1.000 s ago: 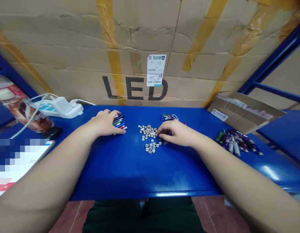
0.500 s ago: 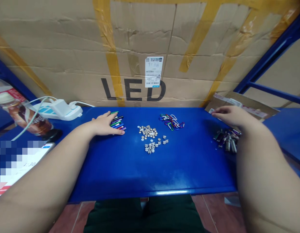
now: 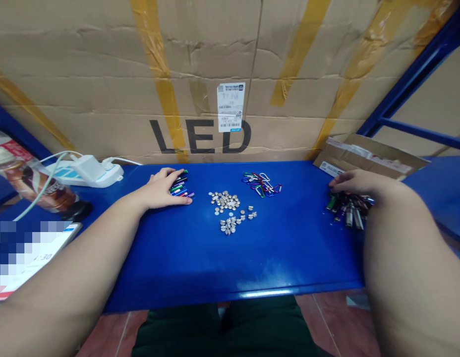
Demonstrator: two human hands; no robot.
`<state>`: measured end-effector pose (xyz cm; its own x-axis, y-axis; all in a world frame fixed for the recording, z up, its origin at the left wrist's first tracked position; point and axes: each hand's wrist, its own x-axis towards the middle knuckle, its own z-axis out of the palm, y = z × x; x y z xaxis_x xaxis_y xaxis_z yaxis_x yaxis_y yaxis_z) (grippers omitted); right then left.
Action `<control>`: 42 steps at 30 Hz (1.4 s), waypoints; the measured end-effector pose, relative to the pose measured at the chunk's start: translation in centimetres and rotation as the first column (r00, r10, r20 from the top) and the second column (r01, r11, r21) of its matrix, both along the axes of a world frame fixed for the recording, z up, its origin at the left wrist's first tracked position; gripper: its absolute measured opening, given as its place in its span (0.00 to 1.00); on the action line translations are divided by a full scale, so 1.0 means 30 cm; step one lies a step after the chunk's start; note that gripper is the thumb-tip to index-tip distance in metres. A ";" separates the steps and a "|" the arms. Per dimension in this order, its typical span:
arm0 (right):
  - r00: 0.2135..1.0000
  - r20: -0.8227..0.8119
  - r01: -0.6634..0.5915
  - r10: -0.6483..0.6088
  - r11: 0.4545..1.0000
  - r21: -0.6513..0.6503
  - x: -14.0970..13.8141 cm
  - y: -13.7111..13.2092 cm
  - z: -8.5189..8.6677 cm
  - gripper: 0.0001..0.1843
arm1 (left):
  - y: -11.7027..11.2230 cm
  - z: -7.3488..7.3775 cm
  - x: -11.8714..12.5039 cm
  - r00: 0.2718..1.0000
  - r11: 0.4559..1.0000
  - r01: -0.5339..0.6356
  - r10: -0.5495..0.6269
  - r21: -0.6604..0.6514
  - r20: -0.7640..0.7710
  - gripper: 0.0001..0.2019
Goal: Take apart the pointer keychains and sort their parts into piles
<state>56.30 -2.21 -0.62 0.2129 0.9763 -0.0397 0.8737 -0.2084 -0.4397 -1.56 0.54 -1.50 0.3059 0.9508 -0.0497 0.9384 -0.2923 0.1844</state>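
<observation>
On the left of the blue tabletop (image 3: 289,258), my left hand (image 3: 161,189) rests around a pile of small coloured metal tubes (image 3: 181,188), thumb and fingers apart. My right hand (image 3: 354,182) reaches over a heap of dark and silvery small metal parts (image 3: 349,210) at the right; its fingers bend down at the heap's far edge, and what they touch is hidden. Between my hands lie a cluster of button cells (image 3: 225,201), a group of small silvery metal pieces (image 3: 228,225) and several coloured carabiners (image 3: 261,184).
A large taped cardboard box (image 3: 200,64) stands along the back. At left are a power strip (image 3: 110,174) with white cables, a drink bottle (image 3: 40,183) and a phone (image 3: 40,263). A small open carton (image 3: 367,151) sits behind the right heap.
My right hand has moved down from above the heap to its far edge. My left hand stays at the tubes, its fingers shifted slightly. The view has shifted a little.
</observation>
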 end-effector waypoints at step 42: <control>0.323 -0.652 -0.142 0.686 0.716 0.683 -0.881 -0.220 0.067 0.13 | -0.309 0.082 0.381 0.364 0.827 0.556 -0.335 0.085 0.869 0.17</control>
